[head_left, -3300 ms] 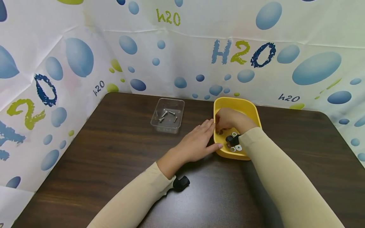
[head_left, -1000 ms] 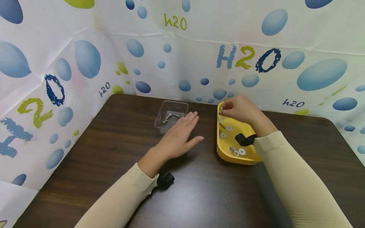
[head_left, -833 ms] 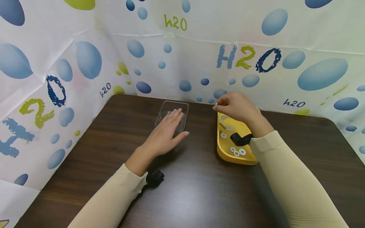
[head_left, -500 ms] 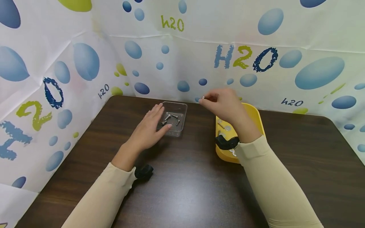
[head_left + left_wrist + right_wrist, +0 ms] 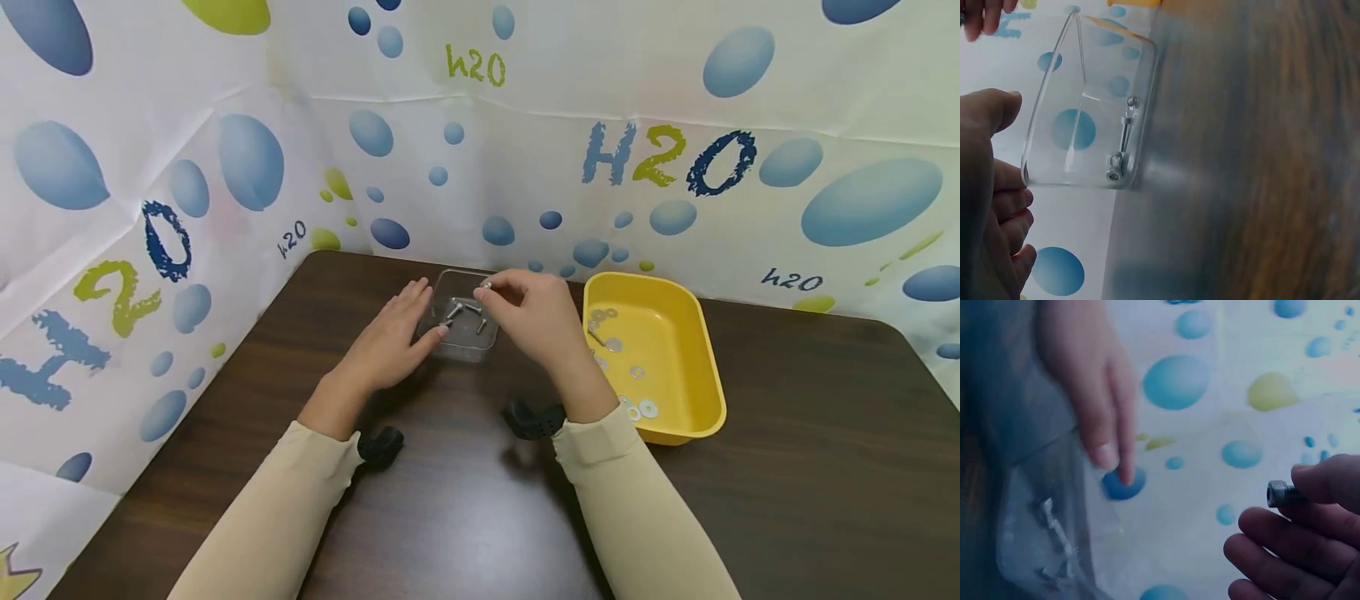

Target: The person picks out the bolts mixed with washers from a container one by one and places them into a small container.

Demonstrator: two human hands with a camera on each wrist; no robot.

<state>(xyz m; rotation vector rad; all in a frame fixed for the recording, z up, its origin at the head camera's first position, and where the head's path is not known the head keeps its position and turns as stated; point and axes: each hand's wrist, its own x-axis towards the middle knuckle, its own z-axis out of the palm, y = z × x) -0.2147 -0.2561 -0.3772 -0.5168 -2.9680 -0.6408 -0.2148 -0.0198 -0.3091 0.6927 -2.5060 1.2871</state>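
Observation:
In the right wrist view my right hand (image 5: 1310, 531) pinches a socket-head bolt (image 5: 1280, 494) between thumb and index finger. From the head view, that same right hand (image 5: 536, 321) hangs over the right rim of a clear plastic box (image 5: 461, 350). Several bolts (image 5: 454, 312) lie inside the box, also visible through its wall in the left wrist view. My left hand (image 5: 382, 342) is at the box's left side with straight fingers and nothing held; whether it touches the rim I cannot tell.
Right of the box stands a yellow tray (image 5: 678, 367) with several washers (image 5: 648, 408) and a bolt (image 5: 596, 337) in it. Dark wooden table (image 5: 450, 517) lies beneath. A white sheet with blue drops (image 5: 525, 150) rises behind the table's far edge.
My right hand has picked a bolt from the yellow tray and carried it left to the clear box. My left hand has moved from the tray's rim to the box's left side.

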